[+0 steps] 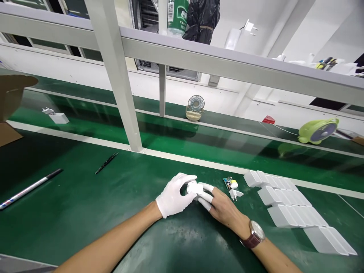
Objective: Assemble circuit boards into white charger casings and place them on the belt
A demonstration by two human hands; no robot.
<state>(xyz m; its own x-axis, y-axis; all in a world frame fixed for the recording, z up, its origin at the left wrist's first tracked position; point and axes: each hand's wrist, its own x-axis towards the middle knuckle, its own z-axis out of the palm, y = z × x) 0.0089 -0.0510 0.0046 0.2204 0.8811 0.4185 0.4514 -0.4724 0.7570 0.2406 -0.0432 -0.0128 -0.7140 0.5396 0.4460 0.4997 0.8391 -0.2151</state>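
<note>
A small white plastic piece [195, 188], which looks like a charger part, is held just above the green tabletop. My left hand [174, 195], in a white glove, pinches it between thumb and fingers from the left. From the right, my right hand [223, 204], with white covers on several fingertips, grips the same piece. The fingers hide parts of it. Beyond my right hand lie a small circuit board [229, 183] with components and a white plug piece with metal prongs [235, 194]; neither is touched.
Rows of white charger housings [295, 210] stand at the right. A marker [31, 189] and a black pen [106, 163] lie at the left, near a cardboard box [13, 98]. A metal post [116, 76] rises at the table's back edge, before the green conveyor belt [182, 144].
</note>
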